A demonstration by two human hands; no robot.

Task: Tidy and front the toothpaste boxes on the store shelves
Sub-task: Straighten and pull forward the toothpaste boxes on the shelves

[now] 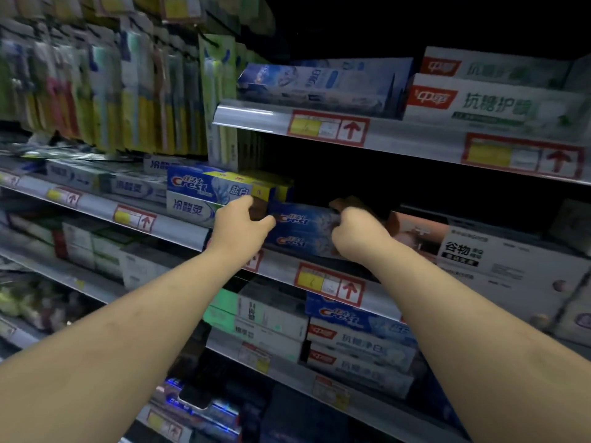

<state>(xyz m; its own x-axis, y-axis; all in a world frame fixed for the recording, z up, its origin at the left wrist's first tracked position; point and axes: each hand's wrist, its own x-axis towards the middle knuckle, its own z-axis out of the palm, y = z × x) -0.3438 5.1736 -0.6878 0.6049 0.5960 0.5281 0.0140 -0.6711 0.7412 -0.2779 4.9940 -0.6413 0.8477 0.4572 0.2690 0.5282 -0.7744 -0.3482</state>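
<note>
The middle shelf (179, 226) holds two stacked blue toothpaste boxes (303, 225) at centre. Both arms are outstretched: left hand (243, 223) at 9 o'clock, right hand (355, 231) at 3 o'clock, with fingers (248, 201) gripping the stack's ends.

Dark blue Crest boxes (303, 230), red-and-yellow price tags (329, 284), white-and-green box (489, 102)

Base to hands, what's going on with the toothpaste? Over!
Status: left grip holds one end of the stacked blue boxes, right grip the other. Nothing blocking them. Over.
</note>
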